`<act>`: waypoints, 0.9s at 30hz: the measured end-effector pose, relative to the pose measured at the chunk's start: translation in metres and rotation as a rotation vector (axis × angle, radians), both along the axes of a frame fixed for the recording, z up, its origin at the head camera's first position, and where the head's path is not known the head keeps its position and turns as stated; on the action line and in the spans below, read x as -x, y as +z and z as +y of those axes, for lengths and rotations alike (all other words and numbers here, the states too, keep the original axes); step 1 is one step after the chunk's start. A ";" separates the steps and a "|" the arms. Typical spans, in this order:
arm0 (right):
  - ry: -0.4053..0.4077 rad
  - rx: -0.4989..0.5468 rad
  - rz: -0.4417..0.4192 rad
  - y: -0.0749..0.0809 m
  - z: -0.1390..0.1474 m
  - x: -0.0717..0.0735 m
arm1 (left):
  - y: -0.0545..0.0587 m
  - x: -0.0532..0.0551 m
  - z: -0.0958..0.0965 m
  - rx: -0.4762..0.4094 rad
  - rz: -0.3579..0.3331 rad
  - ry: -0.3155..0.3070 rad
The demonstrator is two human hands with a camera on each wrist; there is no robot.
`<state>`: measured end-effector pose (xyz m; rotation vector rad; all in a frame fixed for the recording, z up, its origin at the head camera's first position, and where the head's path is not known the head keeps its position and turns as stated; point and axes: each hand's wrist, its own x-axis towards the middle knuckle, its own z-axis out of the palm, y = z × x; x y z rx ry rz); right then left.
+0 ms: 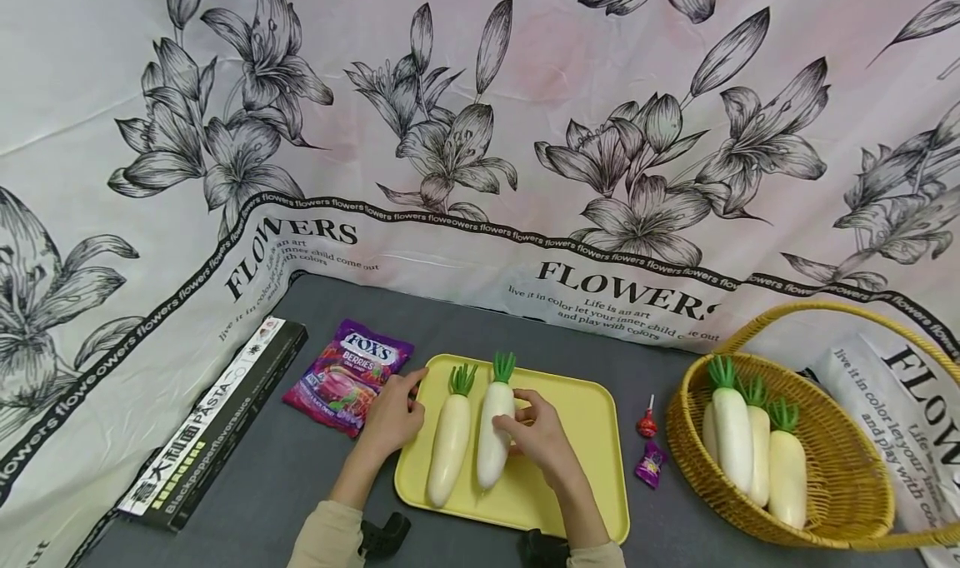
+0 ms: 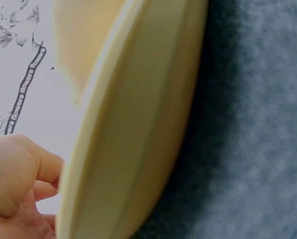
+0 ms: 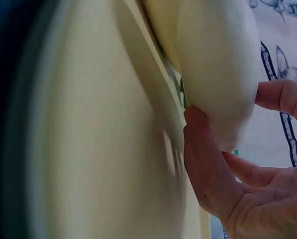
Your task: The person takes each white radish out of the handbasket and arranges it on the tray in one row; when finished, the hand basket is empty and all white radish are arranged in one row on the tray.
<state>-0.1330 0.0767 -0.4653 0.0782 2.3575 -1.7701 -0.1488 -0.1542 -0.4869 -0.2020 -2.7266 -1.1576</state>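
Note:
Two daikon radishes with green tops lie side by side on a yellow tray (image 1: 570,435). My right hand (image 1: 538,435) pinches the whiter right-hand radish (image 1: 493,439) between thumb and fingers. Up close in the right wrist view, the fingers (image 3: 208,169) touch both sides of this radish (image 3: 218,64). The creamier radish (image 1: 450,447) lies to its left, untouched. At the tray's upper left edge, my left hand (image 1: 393,414) grips the rim; in the left wrist view the tray's side (image 2: 133,119) hides the fingertips of that hand (image 2: 19,179).
A wicker basket (image 1: 847,485) with several radishes stands at right. Between it and the tray lie a red lollipop (image 1: 647,422) and a purple wrapped candy (image 1: 650,465). Left are a purple candy bag (image 1: 348,376) and a long black-and-white pasta box (image 1: 217,426). Flower-printed cloth (image 1: 450,243) hangs behind.

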 end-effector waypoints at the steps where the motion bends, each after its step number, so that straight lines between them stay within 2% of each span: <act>1: 0.008 -0.006 0.000 -0.001 -0.002 0.000 | 0.000 0.000 0.000 0.001 -0.004 0.002; 7: 0.037 -0.008 0.003 -0.008 -0.006 0.001 | -0.003 0.001 0.001 0.002 -0.014 0.006; 17: 0.078 0.022 0.018 -0.007 -0.013 0.000 | -0.002 0.000 -0.004 0.001 -0.014 0.028; 22: 0.059 0.013 0.001 -0.008 -0.012 -0.002 | 0.001 -0.001 -0.001 0.001 -0.017 0.004; 27: 0.059 0.010 -0.006 -0.006 -0.013 -0.003 | 0.001 -0.001 0.001 0.005 -0.009 0.005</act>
